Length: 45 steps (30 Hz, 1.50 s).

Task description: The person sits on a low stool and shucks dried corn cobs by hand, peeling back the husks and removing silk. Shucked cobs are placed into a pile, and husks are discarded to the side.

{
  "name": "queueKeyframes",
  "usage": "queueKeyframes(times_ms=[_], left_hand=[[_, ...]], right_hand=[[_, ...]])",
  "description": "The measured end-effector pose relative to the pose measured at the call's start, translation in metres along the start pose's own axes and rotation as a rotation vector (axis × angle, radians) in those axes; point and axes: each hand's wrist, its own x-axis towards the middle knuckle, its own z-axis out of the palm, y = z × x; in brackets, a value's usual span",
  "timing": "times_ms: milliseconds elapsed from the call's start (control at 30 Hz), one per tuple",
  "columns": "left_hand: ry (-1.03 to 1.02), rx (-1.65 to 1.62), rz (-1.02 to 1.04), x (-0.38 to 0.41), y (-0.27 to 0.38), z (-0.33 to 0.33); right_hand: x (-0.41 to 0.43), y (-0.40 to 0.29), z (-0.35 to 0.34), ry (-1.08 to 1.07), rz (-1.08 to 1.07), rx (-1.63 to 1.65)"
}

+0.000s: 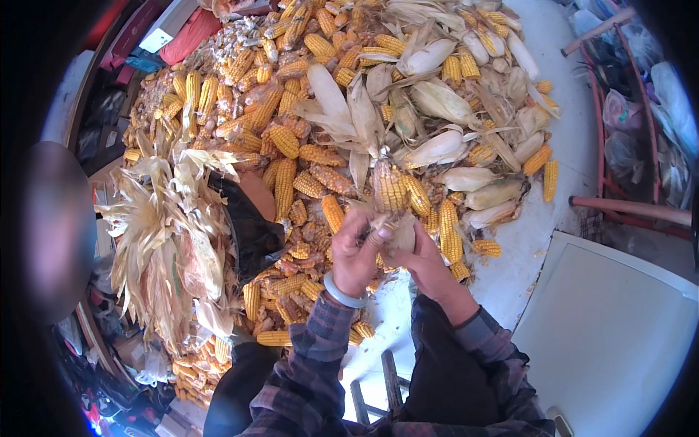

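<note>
Both of my hands are together in front of me, over the near edge of a large heap of corn. My left hand (355, 246), with a pale bangle at its wrist, grips the end of a corn cob (389, 188) whose yellow kernels show. My right hand (425, 254) pinches pale husk leaves (403, 237) at the same end. Bare yellow ears lie around, one (450, 232) just right of my hands. Ears still in dry husk (445, 101) are heaped at the upper right. The fingertips are partly hidden by husk.
A black bag (248, 235) overflows with loose dry husks (169, 246) at the left. White floor (573, 142) borders the heap. At the right stand a pale cabinet or box (611, 317) and a red metal rack (600, 120) with plastic bags. Wooden stool legs (390, 377) are between my knees.
</note>
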Motion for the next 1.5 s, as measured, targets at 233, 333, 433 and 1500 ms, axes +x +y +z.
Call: queueKeyframes(times_ms=[233, 333, 433, 1500], left_hand=[[-0.261, -0.415, -0.213, -0.007, -0.005, 0.002], [-0.367, -0.225, -0.282, -0.015, -0.010, 0.007], [-0.390, 0.015, -0.156, -0.021, -0.010, 0.009], [-0.054, 0.044, -0.313, -0.008, -0.032, 0.023]], right_hand=[[0.032, -0.024, -0.007, -0.068, 0.078, -0.129], [0.038, -0.025, -0.006, -0.045, 0.121, -0.234], [0.039, -0.019, -0.002, 0.094, 0.025, -0.174], [0.025, -0.023, 0.002, 0.179, -0.221, -0.249]])
